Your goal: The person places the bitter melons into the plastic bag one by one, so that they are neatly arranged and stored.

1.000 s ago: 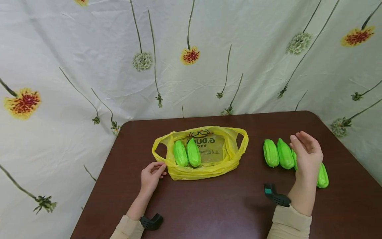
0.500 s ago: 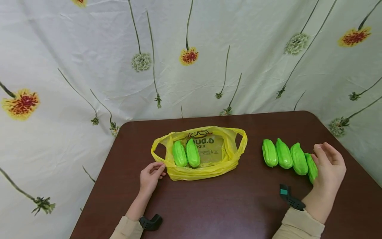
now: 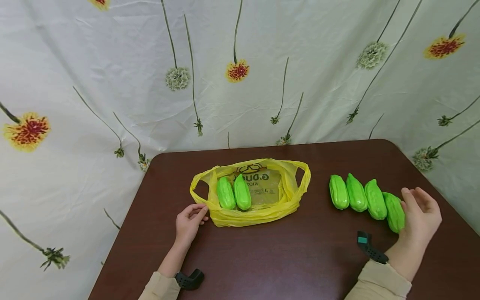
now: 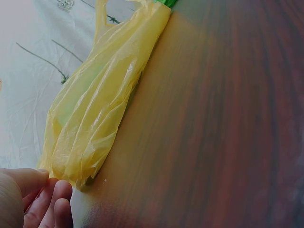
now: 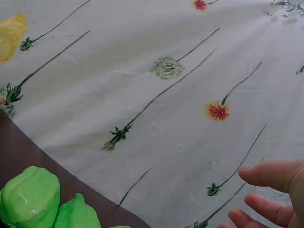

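A yellow plastic bag (image 3: 258,214) with two handles lies on the table, its mouth gaping toward me. Two bright green, ridged, oblong vegetable-like pieces (image 3: 243,192) are side by side in its left part. My left hand (image 3: 189,223) pinches the bag's near left edge between thumb and fingers, which the left wrist view shows beside the yellow plastic (image 4: 95,114). Over on the right, several matching green pieces (image 3: 375,200) form a slanting row. My right hand (image 3: 421,214) is raised beside the row's nearest piece, partly covering it, fingers loosely bent and holding nothing.
The dark brown table (image 3: 285,258) has a rounded far right corner. Behind it hangs a pale cloth (image 3: 150,50) printed with flowers. A black band with a small device (image 3: 371,248) is on my right wrist, and another (image 3: 190,279) on my left.
My right hand has moved right and toward me, from over the green row to its near end, uncovering more pieces. The left hand and bag have stayed put.
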A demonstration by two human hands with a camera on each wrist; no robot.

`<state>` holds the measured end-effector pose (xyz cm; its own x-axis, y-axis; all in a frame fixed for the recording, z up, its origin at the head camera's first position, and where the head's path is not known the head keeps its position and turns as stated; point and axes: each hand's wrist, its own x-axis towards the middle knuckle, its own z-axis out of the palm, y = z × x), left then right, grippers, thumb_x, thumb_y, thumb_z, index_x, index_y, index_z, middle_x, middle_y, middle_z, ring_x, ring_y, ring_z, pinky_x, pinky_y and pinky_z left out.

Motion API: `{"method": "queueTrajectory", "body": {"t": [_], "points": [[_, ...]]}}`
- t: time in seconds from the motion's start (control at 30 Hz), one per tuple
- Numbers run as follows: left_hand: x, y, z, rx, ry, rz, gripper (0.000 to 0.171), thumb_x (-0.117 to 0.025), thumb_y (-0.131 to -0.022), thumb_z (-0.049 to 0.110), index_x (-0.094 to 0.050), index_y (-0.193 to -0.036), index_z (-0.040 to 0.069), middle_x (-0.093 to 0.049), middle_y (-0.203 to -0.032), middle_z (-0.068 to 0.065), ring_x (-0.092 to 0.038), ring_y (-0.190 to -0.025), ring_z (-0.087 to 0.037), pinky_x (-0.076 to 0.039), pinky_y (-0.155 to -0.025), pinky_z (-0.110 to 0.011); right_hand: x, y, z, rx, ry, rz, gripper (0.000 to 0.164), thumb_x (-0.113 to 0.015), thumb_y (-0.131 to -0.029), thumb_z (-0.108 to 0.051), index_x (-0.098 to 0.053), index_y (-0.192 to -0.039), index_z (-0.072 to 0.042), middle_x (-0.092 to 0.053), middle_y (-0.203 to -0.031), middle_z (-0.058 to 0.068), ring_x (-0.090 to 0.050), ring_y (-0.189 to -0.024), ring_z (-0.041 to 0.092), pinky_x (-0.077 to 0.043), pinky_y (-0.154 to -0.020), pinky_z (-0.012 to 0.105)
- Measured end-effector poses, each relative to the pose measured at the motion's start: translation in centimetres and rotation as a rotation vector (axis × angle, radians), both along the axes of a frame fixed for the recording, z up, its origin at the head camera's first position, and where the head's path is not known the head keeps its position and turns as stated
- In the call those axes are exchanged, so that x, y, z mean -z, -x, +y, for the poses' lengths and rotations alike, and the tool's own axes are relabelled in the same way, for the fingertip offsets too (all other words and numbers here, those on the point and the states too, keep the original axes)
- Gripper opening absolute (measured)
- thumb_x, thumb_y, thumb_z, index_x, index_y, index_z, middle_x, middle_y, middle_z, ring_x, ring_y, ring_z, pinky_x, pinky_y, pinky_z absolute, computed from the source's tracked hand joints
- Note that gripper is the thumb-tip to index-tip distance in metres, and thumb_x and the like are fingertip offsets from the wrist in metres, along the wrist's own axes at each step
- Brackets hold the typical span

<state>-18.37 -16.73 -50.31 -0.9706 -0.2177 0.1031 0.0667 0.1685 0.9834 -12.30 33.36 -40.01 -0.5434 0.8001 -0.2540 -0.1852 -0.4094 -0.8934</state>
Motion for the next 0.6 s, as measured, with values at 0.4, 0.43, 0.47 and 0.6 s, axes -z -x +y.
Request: {"method": "queueTrajectory", "body": {"t": [0.4,0.43,0.47,0.6], "points": [[-1.3,-0.5,0.3,0.017,-0.005,-0.03,0.024,-0.068,-0.087,0.011,-0.065,-0.101,-0.008,-0.065,-0.093,-0.025,-0.065,-0.064,-0.016,-0.053,-0.058,-0.023,1.5,0.9,1.0,0.064,-0.076,-0.115,0.036,-0.079,-0.074,-0.012,-0.063,-0.105,-0.021,-0.054,-0.103,-0.01,-0.049,-0.094,0.002,-0.037,-0.087,0.016],[-1.4,-0.5,0.3,0.021,-0.004,-0.026,0.025,-0.068,-0.087,0.012,-0.065,-0.101,-0.008,-0.065,-0.093,-0.025,-0.064,-0.063,-0.016,-0.052,-0.058,-0.022,1.6,0.9,1.1,0.065,-0.08,-0.12,0.038,-0.079,-0.074,-0.012,-0.062,-0.107,-0.021,-0.054,-0.103,-0.01,-0.049,-0.094,0.002,-0.037,-0.088,0.017],[-1.0,-0.4,0.2,0.021,-0.006,-0.027,0.026,-0.068,-0.087,0.013,-0.065,-0.102,-0.008,-0.065,-0.093,-0.024,-0.064,-0.064,-0.015,-0.052,-0.058,-0.022,1.7,0.9,1.2,0.068,-0.081,-0.12,0.039,-0.08,-0.073,-0.011,-0.062,-0.107,-0.02,-0.054,-0.103,-0.01,-0.05,-0.093,0.003,-0.037,-0.088,0.017],[-0.6,-0.2,0.1,0.006,-0.003,-0.017,0.024,-0.069,-0.087,0.015,-0.066,-0.1,-0.005,-0.065,-0.092,-0.023,-0.064,-0.063,-0.014,-0.053,-0.059,-0.023,2.1,0.8,1.9,0.074,-0.07,-0.111,0.043,-0.082,-0.069,-0.008,-0.063,-0.105,-0.02,-0.054,-0.102,-0.009,-0.05,-0.093,0.003,-0.039,-0.085,0.015]]}}
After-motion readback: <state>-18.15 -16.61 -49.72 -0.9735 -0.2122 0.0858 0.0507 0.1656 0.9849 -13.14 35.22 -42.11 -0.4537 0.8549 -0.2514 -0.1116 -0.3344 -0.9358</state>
